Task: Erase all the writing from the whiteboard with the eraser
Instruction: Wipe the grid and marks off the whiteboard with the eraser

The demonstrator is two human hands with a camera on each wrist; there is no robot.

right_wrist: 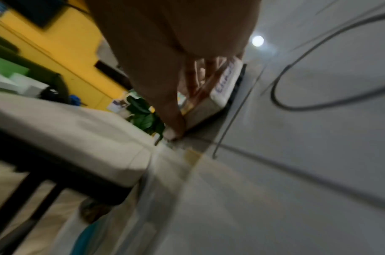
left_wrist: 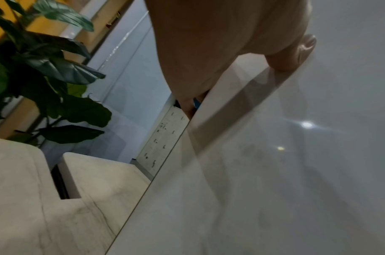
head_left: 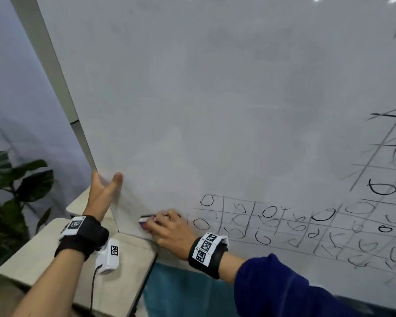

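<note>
A large whiteboard (head_left: 215, 99) fills the head view, wiped pale across its upper and left parts. Black grid lines and circles (head_left: 284, 223) cover its lower right. My right hand (head_left: 167, 227) grips a white eraser (head_left: 145, 221) and presses it flat to the board near the lower left corner. In the right wrist view the eraser (right_wrist: 217, 89) sits under my fingers with its dark felt against the board (right_wrist: 318, 138). My left hand (head_left: 104, 191) grips the board's left edge, thumb on the front face. In the left wrist view the thumb (left_wrist: 294, 53) lies on the board (left_wrist: 274, 172), fingers behind it.
A pale marble-look table (head_left: 55, 259) stands below the board's left corner, with a small white device (head_left: 109, 257) hanging by my left wrist. A leafy plant (head_left: 12, 186) is at the far left. Teal floor covering (head_left: 181, 294) shows under the board.
</note>
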